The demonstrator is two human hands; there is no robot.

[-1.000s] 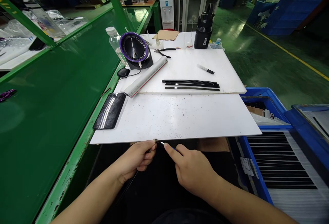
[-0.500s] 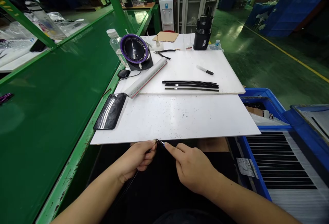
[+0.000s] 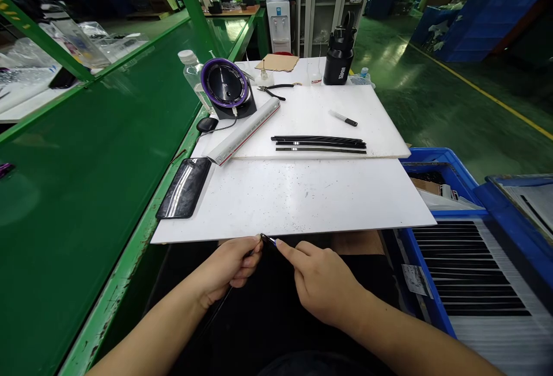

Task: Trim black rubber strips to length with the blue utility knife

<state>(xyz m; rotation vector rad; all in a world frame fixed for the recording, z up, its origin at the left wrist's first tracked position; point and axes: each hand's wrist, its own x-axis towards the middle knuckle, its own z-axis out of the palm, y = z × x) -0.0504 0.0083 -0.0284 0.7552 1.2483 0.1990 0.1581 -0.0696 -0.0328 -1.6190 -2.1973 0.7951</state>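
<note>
Just below the front edge of the white table (image 3: 302,197), my left hand (image 3: 235,264) is closed on a thin black strip (image 3: 221,307), which trails down toward my lap. My right hand (image 3: 324,278) is closed round a slim tool (image 3: 268,240) with a bit of blue, its tip touching the strip's end at my left fingertips. Most of the tool is hidden in my palm. Several black strips (image 3: 319,143) lie side by side on the raised white board (image 3: 371,122).
Black tablet (image 3: 184,188), long box (image 3: 246,131), round fan (image 3: 224,83), pliers (image 3: 274,89), capped knife (image 3: 343,117) and black bottle (image 3: 339,56) are on the table. A blue crate (image 3: 436,295) of strips stands at right, a green partition (image 3: 99,134) at left.
</note>
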